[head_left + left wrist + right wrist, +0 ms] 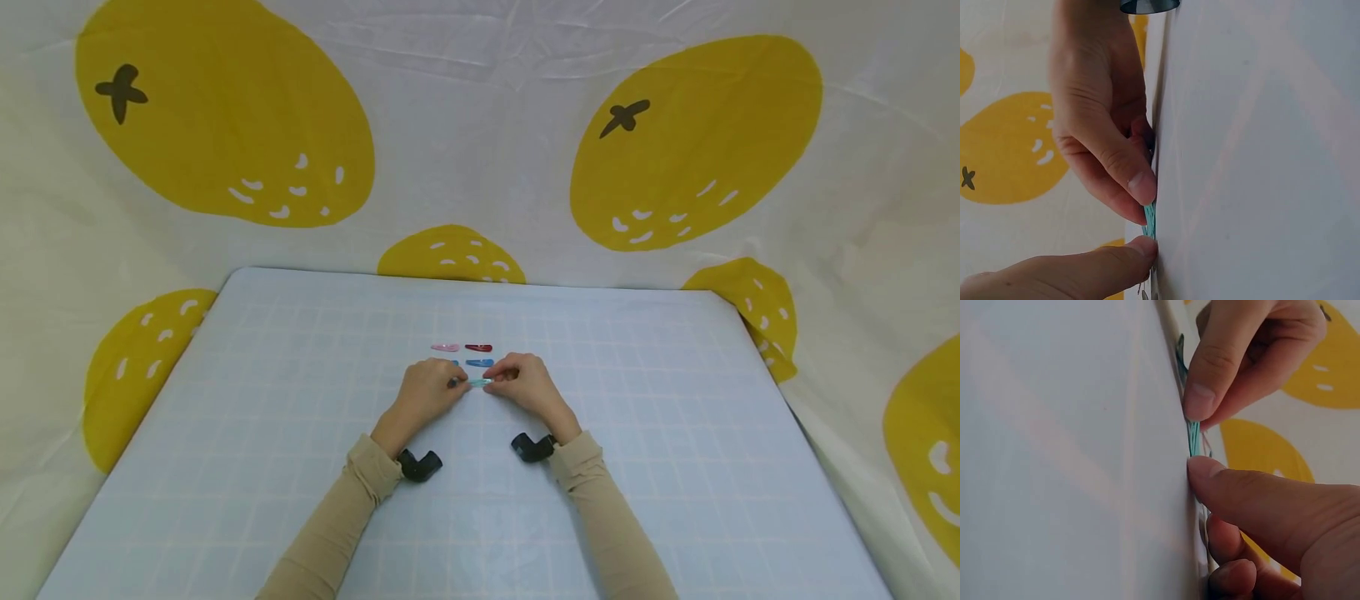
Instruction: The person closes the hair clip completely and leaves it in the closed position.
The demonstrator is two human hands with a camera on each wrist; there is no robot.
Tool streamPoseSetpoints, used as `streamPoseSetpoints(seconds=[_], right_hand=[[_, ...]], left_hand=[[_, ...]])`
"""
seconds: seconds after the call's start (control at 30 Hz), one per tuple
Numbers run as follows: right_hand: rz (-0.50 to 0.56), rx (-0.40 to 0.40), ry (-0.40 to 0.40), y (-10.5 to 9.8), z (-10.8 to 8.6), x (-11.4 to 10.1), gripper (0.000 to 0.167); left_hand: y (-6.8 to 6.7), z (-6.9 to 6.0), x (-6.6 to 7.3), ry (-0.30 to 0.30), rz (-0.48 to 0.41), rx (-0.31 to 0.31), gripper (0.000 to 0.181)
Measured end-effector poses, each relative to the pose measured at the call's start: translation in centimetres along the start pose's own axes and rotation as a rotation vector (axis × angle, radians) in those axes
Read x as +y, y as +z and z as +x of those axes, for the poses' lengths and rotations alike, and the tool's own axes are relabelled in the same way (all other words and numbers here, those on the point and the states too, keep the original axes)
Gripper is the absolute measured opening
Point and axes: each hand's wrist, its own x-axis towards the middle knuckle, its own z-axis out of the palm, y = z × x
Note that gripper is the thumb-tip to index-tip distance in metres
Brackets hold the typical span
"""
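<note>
Between the two hands lies a teal hair clip (pixel 478 382), low against the tabletop. My left hand (pixel 429 390) pinches its left end with thumb and forefinger, while my right hand (pixel 531 387) pinches the right end. Only the clip's middle, a few thin teal strips (pixel 1194 439), shows between the thumbs. A dark narrow piece (pixel 452 382) pokes out by the left fingers; its kind is unclear. Just beyond the hands are a pink hair clip (pixel 446 347), a red hair clip (pixel 478 347) and a blue hair clip (pixel 480 362). Another blue piece (pixel 454 362) is mostly hidden behind the left hand.
A pale blue checked cloth covers the table (pixel 675 467). Its far edge meets a white curtain (pixel 480 150) printed with large yellow fruit. Black wrist mounts (pixel 422 467) sit at both cuffs, close over the tabletop.
</note>
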Motion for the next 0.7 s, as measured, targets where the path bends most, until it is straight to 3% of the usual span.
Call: streamPoseSetpoints(seconds=[0.27,0.7], right_hand=[[0.009,0.006,0.004,0.16,0.07,0.25,0.010],[0.017,0.005,0.014,-0.01,-0.06,-0.03,0.010]], left_hand=[[-0.06,-0.09,-0.05,0.001,-0.002,0.020,0.008],[0.15,-0.01,-0.14,-0.007,-0.005,0.001,0.009]])
